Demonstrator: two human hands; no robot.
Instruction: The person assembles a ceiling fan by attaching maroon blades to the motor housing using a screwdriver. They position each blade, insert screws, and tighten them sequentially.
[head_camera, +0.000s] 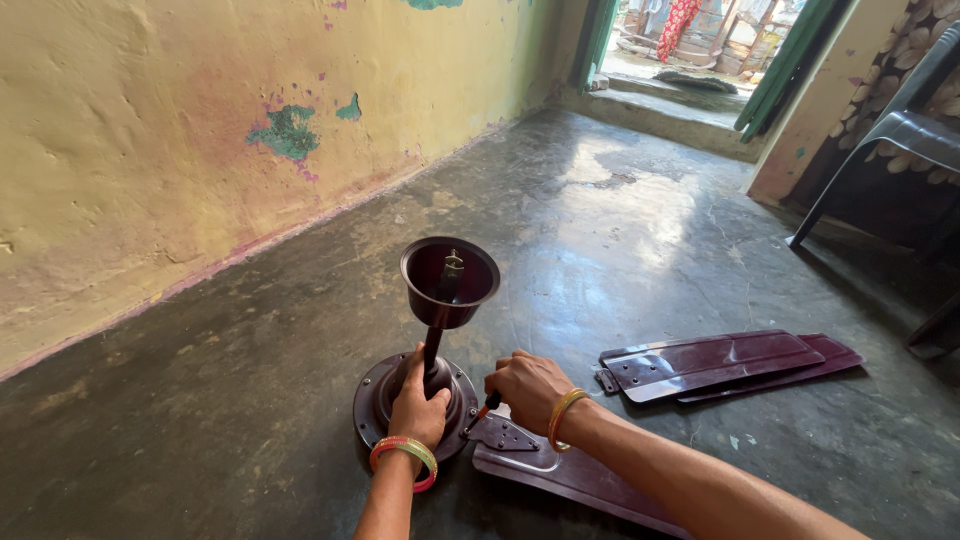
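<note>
A dark maroon ceiling fan motor (375, 400) lies on the floor, its down rod (436, 330) standing upright with a cup-shaped canopy (450, 272) on top. My left hand (418, 405) rests on the motor housing at the foot of the rod. My right hand (527, 388) grips a screwdriver (487, 407) with a red and black handle. Its tip points down at the metal bracket (500, 434) of a maroon fan blade (570, 475), which lies against the motor. Bangles sit on both wrists.
Two more maroon fan blades (720, 362) lie stacked on the dark cement floor to the right. A yellow peeling wall (200, 150) runs along the left. A grey plastic chair (900, 140) stands at the far right, near an open doorway (700, 40).
</note>
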